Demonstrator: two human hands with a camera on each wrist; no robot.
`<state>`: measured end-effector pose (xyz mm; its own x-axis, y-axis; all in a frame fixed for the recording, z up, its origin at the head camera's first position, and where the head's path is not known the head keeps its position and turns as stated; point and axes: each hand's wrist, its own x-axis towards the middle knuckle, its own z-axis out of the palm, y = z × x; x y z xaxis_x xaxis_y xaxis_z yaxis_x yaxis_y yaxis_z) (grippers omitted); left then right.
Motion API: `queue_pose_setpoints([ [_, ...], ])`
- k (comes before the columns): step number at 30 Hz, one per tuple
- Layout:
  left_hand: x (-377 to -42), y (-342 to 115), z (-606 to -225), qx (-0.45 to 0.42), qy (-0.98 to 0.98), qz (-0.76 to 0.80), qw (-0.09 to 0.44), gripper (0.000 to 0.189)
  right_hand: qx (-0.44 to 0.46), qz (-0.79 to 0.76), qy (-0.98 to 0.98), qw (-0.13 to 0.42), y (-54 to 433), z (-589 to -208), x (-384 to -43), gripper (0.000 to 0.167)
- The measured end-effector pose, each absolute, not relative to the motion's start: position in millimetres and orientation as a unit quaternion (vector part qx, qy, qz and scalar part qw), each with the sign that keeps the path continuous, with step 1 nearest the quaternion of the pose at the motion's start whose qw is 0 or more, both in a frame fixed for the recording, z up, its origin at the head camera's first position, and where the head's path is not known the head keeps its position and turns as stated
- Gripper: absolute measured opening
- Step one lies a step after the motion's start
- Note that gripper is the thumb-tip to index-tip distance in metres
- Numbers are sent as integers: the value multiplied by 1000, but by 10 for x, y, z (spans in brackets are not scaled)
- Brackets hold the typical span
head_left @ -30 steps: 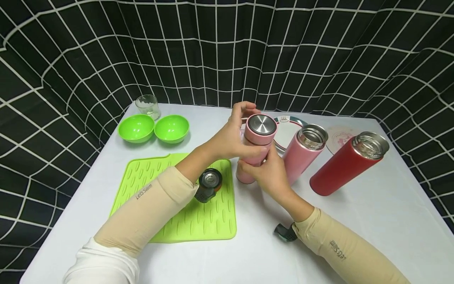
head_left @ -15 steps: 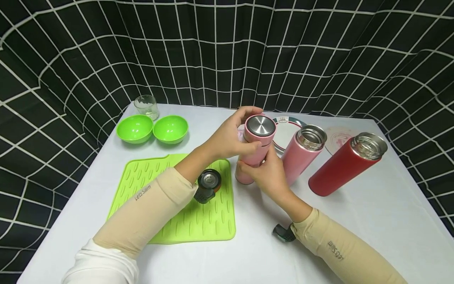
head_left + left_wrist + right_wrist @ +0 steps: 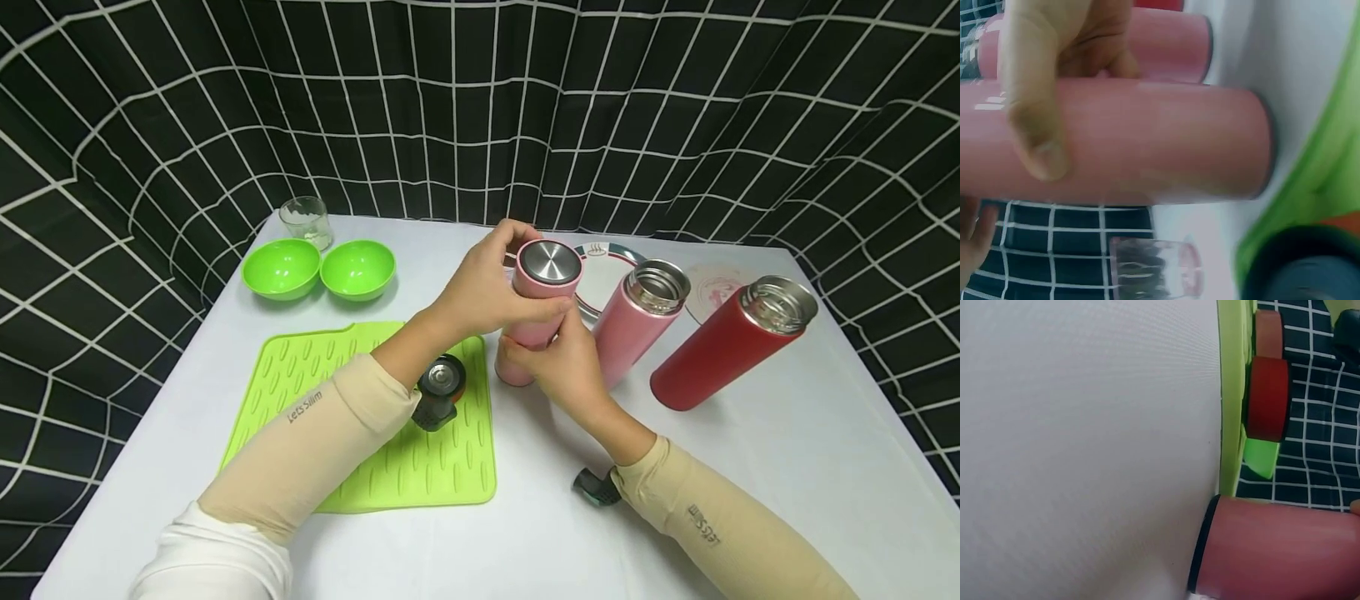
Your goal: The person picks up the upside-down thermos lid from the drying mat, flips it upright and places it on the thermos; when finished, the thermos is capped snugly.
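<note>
A pink thermos (image 3: 513,371) stands upright on the white table, right of the green mat, with a steel-topped pink lid (image 3: 551,261) on it. My left hand (image 3: 487,287) grips the lid, its thumb across the near side and its fingers behind. Lower down, my right hand (image 3: 566,362) holds the thermos body; in the left wrist view its thumb (image 3: 1041,137) lies across the pink wall. The dark base of the thermos (image 3: 1279,550) rests on the cloth in the right wrist view. Close by on the right is a second pink thermos (image 3: 633,333), lidless with its steel mouth showing.
Farther right stands a lidless red thermos (image 3: 712,350). On the green mat (image 3: 450,467) lie a red lid (image 3: 1267,400) and a pink lid (image 3: 1269,332). Two green bowls (image 3: 358,271) and a glass (image 3: 307,221) stand back left. A rimmed plate (image 3: 603,279) lies behind the thermoses.
My left thumb has slid back along the lid's near side and then forward again, and the fingers have shifted around the lid. The right hand keeps its hold on the thermos body.
</note>
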<state>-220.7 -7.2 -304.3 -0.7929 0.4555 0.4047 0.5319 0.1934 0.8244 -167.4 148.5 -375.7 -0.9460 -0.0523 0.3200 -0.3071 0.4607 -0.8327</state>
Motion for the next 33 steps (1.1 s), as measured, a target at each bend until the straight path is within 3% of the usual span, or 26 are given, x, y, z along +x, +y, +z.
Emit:
queue_pose_setpoints([
  [3,-2215,-63,-3036,-328,-762,-558,26,64,106,513,-843,124,1495,-3752,-1680,77],
  [6,-2202,-59,-3042,-334,-756,-563,19,73,108,513,-843,124,1487,-3746,-1686,75],
  [10,-2199,-42,-3072,-325,-762,-557,63,75,103,503,-849,127,1486,-3742,-1677,73],
  [13,-2221,-55,-3078,-334,-759,-551,86,64,103,510,-845,125,1488,-3744,-1678,76],
  [22,-2214,-65,-3054,-322,-758,-562,73,71,95,509,-848,114,1505,-3775,-1705,73],
  [25,-2256,-112,-3026,-334,-735,-589,26,61,98,516,-842,119,1507,-3779,-1717,75],
  [28,-2273,-133,-3016,-338,-724,-601,-17,66,99,520,-840,119,1506,-3778,-1715,76],
  [33,-2225,-84,-3024,-317,-754,-574,31,69,97,506,-849,115,1506,-3778,-1707,75],
])
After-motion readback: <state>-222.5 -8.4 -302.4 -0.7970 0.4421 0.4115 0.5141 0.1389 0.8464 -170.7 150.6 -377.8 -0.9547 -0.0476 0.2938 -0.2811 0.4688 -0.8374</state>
